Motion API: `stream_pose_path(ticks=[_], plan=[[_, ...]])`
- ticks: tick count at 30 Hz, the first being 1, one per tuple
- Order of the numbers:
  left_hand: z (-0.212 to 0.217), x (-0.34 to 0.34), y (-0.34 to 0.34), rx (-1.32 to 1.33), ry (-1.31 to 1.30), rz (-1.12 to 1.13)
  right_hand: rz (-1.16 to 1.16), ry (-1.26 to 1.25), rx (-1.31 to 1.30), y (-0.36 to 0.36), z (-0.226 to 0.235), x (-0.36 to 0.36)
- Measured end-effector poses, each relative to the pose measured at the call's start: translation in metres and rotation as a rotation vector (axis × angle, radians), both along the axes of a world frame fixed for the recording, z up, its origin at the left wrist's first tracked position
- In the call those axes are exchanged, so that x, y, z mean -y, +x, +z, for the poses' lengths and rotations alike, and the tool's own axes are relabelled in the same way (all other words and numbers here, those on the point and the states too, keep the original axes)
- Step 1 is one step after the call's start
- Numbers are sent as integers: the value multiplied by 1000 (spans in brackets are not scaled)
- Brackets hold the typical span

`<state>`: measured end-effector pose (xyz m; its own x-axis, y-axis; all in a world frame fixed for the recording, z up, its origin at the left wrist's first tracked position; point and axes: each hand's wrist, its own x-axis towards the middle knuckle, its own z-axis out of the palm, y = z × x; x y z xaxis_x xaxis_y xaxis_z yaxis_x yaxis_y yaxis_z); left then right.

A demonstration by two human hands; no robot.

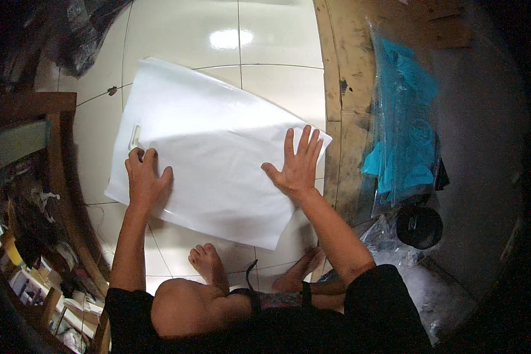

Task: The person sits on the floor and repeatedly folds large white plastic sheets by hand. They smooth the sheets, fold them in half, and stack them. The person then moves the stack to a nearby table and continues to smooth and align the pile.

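Note:
A large white plastic bag (218,153) lies flat and aslant on the tiled floor in front of me, with a narrow oblong handle slot near its left edge. My left hand (146,177) rests on the bag just below that slot, fingers bent and thumb spread away from them. Whether the fingertips reach into the slot I cannot make out. Over at the bag's right corner, my right hand (298,162) is pressed flat on it with fingers spread.
Along the right runs a brown taped cardboard strip (348,88), with turquoise bags in clear plastic (404,124) beside it. Below them are a round black object (419,227) and crumpled clear film (389,242). A wooden frame (71,177) with clutter stands at left. My bare feet are near the bag.

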<state>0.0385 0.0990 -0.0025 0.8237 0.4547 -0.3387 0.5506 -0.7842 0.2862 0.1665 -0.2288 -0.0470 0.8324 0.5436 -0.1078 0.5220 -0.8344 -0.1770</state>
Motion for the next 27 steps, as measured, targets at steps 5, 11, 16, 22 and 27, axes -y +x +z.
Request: stream_pose_path(ticks=[5,11,16,22,27], plan=[[10,-1,6,-23,7,-11,-3,-1,-39,6,4,-4],[10,82,72,329,-317,-350,-18,-29,-72,10,10,-5],[-4,170,122,260,-274,-681,38,-185,12,8,-5,-1],[-22,128,122,256,-63,-420,2,-39,-29,6,4,-6],[-17,69,149,191,13,-164,11,-53,-40,7,0,-5]])
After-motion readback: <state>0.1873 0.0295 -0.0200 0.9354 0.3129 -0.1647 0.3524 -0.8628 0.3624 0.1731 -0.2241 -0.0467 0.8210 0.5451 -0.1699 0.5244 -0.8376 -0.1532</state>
